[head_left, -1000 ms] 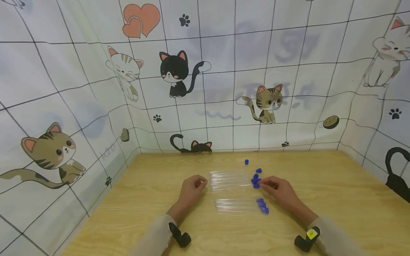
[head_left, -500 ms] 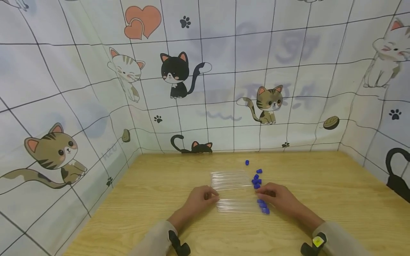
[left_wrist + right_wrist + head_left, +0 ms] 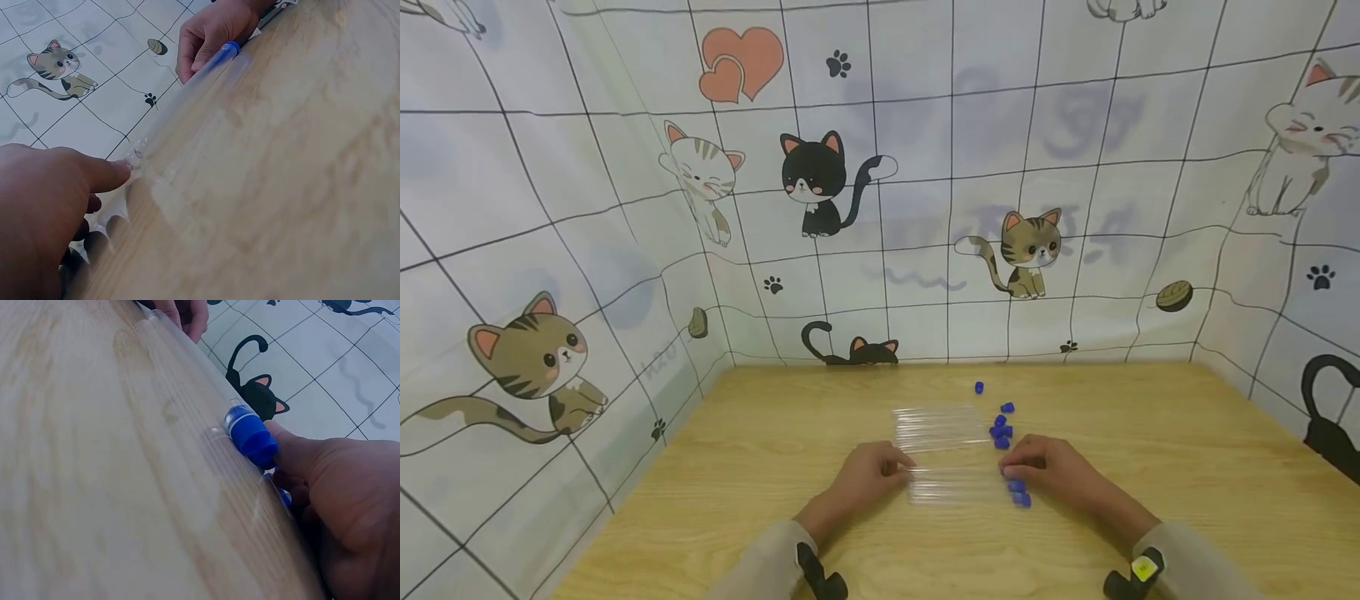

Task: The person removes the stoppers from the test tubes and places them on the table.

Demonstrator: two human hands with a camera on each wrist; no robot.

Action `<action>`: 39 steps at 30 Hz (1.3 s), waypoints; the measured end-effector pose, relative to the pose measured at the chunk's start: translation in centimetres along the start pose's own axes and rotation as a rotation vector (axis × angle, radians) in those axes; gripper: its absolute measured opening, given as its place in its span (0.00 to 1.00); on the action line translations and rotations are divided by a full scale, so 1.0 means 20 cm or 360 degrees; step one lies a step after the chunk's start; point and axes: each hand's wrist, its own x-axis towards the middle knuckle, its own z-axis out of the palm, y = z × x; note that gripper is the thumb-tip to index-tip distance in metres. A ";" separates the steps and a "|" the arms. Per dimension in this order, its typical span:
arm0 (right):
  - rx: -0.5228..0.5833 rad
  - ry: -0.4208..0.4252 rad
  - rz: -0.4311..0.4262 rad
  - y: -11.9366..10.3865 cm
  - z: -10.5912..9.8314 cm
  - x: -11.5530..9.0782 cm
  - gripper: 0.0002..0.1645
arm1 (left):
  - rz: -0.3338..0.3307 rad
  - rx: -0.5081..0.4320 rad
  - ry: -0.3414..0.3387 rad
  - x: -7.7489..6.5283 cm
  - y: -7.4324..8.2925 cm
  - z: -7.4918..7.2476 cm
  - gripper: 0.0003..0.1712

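Note:
Two rows of clear test tubes lie on the wooden table. The near row (image 3: 955, 486) carries blue caps (image 3: 1018, 499) on its right ends; the far row (image 3: 936, 427) lies just behind. My left hand (image 3: 867, 482) pinches the left end of a near-row tube, its thumb against the rounded tube end (image 3: 136, 152). At the other end, my right hand (image 3: 1060, 467) grips the same row's farthest capped tube by its cap, partly hiding it. A blue cap (image 3: 251, 436) sits right by the thumb in the right wrist view.
Several loose blue caps (image 3: 1002, 432) cluster at the right end of the far row. Another cap (image 3: 979, 387) lies alone toward the back of the table (image 3: 790, 408). A cat-printed cloth (image 3: 917, 200) stands behind and along both sides.
Both hands have come from the ends of the far row toward me to the ends of the near row. The left hand has also shifted right. The head view has tilted slightly.

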 end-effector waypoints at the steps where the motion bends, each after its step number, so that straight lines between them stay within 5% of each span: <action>1: 0.0000 0.0000 0.0000 0.00 0.00 0.00 0.11 | 0.0002 -0.0002 0.0014 0.00 0.00 0.00 0.07; 11: -0.0002 0.0181 0.0025 -0.01 0.02 0.00 0.11 | 0.0082 -0.0058 0.0143 0.02 0.02 0.00 0.06; 19: 0.0123 0.0410 0.0085 -0.02 0.07 0.04 0.13 | 0.0008 -0.0216 0.0221 0.04 0.01 0.03 0.06; 26: 0.0103 0.0445 0.0060 -0.03 0.09 0.10 0.14 | -0.0151 -0.0221 0.0309 0.07 0.01 0.04 0.09; 39: 0.0085 0.0499 0.0094 -0.02 0.10 0.10 0.14 | -0.0115 -0.0170 0.0300 0.07 0.02 0.04 0.08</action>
